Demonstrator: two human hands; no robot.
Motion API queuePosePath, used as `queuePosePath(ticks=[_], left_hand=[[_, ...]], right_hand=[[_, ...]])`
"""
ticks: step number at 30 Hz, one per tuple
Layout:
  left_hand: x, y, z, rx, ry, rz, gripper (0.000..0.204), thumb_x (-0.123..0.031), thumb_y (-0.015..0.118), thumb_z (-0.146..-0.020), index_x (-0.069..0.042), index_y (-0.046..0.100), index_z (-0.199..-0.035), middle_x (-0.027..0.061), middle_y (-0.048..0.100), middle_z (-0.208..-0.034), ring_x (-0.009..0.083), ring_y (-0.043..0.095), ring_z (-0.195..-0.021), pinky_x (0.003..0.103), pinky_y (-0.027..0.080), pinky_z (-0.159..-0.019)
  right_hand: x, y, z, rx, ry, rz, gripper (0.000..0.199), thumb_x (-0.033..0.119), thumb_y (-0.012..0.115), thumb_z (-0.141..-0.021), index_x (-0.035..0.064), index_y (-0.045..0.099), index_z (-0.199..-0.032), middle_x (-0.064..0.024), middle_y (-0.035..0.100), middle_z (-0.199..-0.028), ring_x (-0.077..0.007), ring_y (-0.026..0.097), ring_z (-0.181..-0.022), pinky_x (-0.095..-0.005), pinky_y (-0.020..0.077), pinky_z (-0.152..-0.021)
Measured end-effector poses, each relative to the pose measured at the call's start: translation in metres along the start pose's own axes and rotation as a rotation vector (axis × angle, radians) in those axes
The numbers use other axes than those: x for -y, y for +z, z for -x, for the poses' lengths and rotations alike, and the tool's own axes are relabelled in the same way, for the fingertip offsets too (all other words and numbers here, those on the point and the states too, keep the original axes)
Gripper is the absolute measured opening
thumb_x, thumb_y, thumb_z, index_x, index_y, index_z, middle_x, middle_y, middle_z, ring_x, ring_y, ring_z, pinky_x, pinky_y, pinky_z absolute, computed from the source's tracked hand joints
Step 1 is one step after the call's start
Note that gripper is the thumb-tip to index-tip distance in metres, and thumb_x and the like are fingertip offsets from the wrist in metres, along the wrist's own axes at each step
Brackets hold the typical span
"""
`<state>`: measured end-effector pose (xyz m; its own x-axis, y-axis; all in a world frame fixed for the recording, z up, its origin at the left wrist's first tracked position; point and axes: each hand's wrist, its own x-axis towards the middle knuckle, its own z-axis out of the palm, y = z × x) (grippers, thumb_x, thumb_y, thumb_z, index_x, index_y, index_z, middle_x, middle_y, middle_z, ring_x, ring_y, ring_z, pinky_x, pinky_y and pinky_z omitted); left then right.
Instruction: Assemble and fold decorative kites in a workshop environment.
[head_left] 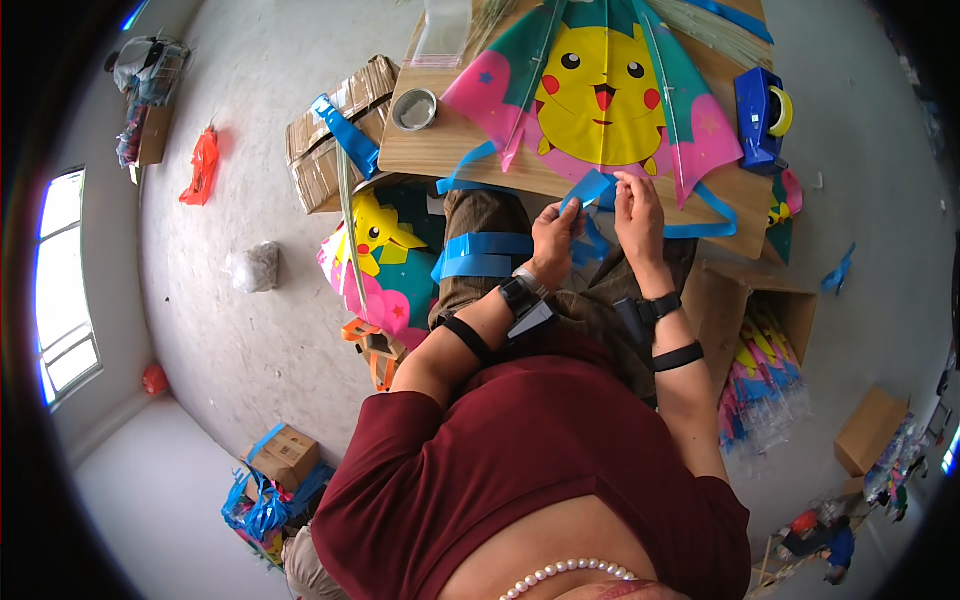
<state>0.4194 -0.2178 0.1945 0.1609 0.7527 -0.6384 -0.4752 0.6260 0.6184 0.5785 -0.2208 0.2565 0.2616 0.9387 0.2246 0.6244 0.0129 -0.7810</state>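
Both hands pinch blue ribbon (pixel 590 190) at kite (pixel 600 100) tail tip: left hand (pixel 555 235) fingers below it, right hand (pixel 638 212) fingers beside; ribbon runs left-right.

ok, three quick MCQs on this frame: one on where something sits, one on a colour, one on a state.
1. Where is the small metal bowl?
A. at the left end of the wooden table
B. on the floor by the window
C. on the person's lap

2. What colour is the ribbon strip between the hands?
A. red
B. blue
C. white

3. How do the left hand and right hand stand?
A. both flat on the table, holding nothing
B. one holds the tape dispenser
C. both pinch the strip at the kite's lower edge

Key: 1 A, the bowl sits by the table's left edge; 2 B, the strip is plainly blue; 3 C, the fingers of both hands close on the strip, while the blue tape dispenser stands untouched at the right.
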Motion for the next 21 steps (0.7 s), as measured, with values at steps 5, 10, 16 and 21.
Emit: queuePosePath(ticks=[5,10,16,21], left_hand=[[0.002,0.014,0.004,-0.082,-0.042,0.148,0.021,-0.027,0.072,-0.107,-0.009,0.061,-0.102,0.0034,0.072,-0.094,0.0123,0.068,-0.082,0.029,0.055,-0.075],[0.008,0.011,0.0,-0.076,-0.044,0.086,0.019,-0.025,0.071,-0.107,-0.01,0.061,-0.101,0.0039,0.073,-0.097,0.0118,0.068,-0.083,0.029,0.056,-0.077],[0.009,-0.007,-0.003,0.05,0.021,-0.2,0.021,-0.026,0.069,-0.108,-0.006,0.068,-0.113,0.0029,0.074,-0.102,0.0095,0.067,-0.088,0.026,0.053,-0.078],[0.0,-0.034,0.014,0.386,-0.107,-0.718,0.031,-0.025,0.069,-0.107,0.0,0.07,-0.125,0.0056,0.077,-0.11,0.0122,0.069,-0.095,0.034,0.056,-0.084]], right_hand=[[0.006,0.005,0.017,0.043,-0.148,0.318,0.031,0.009,0.068,-0.098,0.0111,0.07,-0.129,-0.0132,0.063,-0.128,-0.0333,0.063,-0.113,-0.048,0.0496,-0.099],[0.008,0.011,0.024,0.129,-0.219,0.505,0.04,0.033,0.07,-0.102,0.0219,0.072,-0.14,-0.0205,0.05,-0.155,-0.0383,0.047,-0.142,-0.058,0.0327,-0.117],[0.005,0.013,0.025,0.133,-0.211,0.534,0.037,0.033,0.069,-0.103,0.0221,0.073,-0.138,-0.021,0.049,-0.157,-0.0381,0.046,-0.144,-0.0597,0.0314,-0.119],[0.002,0.009,0.023,0.14,-0.24,0.517,0.035,0.033,0.069,-0.102,0.0219,0.074,-0.136,-0.0211,0.049,-0.156,-0.0381,0.046,-0.143,-0.0598,0.0321,-0.119]])
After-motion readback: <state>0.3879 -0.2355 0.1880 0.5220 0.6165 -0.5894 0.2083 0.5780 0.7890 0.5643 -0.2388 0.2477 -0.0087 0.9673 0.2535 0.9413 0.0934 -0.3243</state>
